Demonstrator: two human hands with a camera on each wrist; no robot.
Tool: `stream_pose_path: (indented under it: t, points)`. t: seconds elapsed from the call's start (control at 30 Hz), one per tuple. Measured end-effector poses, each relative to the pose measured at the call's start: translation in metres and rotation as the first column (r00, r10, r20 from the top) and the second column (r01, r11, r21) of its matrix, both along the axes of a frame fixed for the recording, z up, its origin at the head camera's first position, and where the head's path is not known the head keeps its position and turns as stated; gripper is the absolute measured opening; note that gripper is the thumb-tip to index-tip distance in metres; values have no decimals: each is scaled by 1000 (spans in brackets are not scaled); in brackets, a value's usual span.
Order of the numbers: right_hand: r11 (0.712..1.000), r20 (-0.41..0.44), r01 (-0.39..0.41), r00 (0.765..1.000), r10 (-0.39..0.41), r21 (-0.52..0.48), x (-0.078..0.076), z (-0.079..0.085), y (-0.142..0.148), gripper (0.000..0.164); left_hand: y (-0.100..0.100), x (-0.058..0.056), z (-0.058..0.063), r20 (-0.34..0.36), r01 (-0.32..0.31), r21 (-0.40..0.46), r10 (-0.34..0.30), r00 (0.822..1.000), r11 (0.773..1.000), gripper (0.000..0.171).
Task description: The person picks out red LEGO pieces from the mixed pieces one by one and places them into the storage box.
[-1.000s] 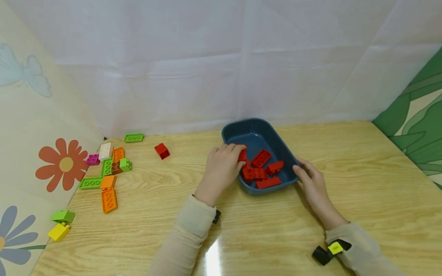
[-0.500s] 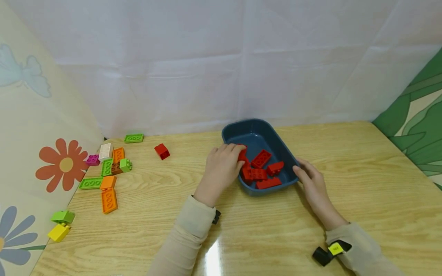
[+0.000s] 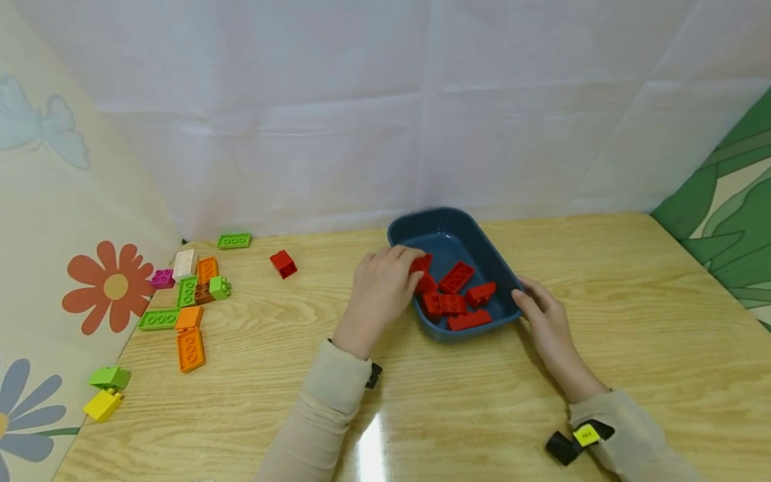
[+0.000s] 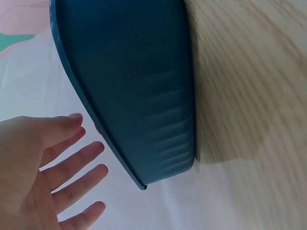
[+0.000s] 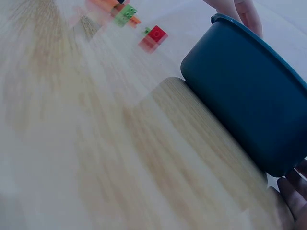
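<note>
A dark blue plastic tub (image 3: pixel 442 244) stands on the wooden table with several red toy bricks (image 3: pixel 456 276) in its near part. Over the tub's left rim is my left hand (image 3: pixel 382 284), fingertips beside a red brick (image 3: pixel 424 284). In the left wrist view, the left hand (image 4: pixel 53 172) has its fingers spread and relaxed just outside the rim, holding nothing. My right hand (image 3: pixel 547 320) grips the near right corner of the tub, thumb at the rim. The right wrist view catches only its fingers (image 5: pixel 293 187) at the tub's lower corner.
One red brick (image 3: pixel 283 264) lies apart, left of the tub. Further left are several green, orange, brown, white and magenta bricks, including an orange one (image 3: pixel 191 349). A yellow brick (image 3: pixel 104 406) sits near the left edge. White cloth (image 3: pixel 301 134) hangs behind the table.
My left hand has let go of a red brick, now in the tub, and shifted slightly left. The right hand and tub have stayed in place.
</note>
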State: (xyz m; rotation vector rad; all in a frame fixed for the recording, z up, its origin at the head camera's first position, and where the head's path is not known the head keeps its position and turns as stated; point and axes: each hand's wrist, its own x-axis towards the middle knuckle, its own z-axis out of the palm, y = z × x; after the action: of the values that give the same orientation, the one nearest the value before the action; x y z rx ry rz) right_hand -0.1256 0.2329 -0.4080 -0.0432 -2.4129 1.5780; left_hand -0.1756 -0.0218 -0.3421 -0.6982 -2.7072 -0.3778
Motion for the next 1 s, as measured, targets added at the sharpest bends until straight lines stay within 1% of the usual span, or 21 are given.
stream_pose_path:
  t: [0.2,0.3,0.53,0.63,0.8,1.0]
  points:
    - [1000,0,-5,1000,5,4,0,0,0,50,-7,-3,3,28,-28,3,28,999,1000,33]
    - [1000,5,-4,1000,4,8,0,0,0,50,-12,-4,5,44,-39,20,39,998,999,33]
    - [1000,9,9,1000,-10,19,0,0,0,50,-25,-10,7,10,-67,53,66,998,996,32]
    - [1000,9,9,1000,-9,15,1,0,0,50,-30,-13,6,9,-80,75,80,997,994,32]
    - [1000,4,4,1000,-4,-4,1,0,0,50,-39,-15,7,60,-119,104,113,992,987,34]
    - [1000,2,1,1000,-1,2,0,0,0,50,-55,-21,7,124,-174,141,157,980,975,37]
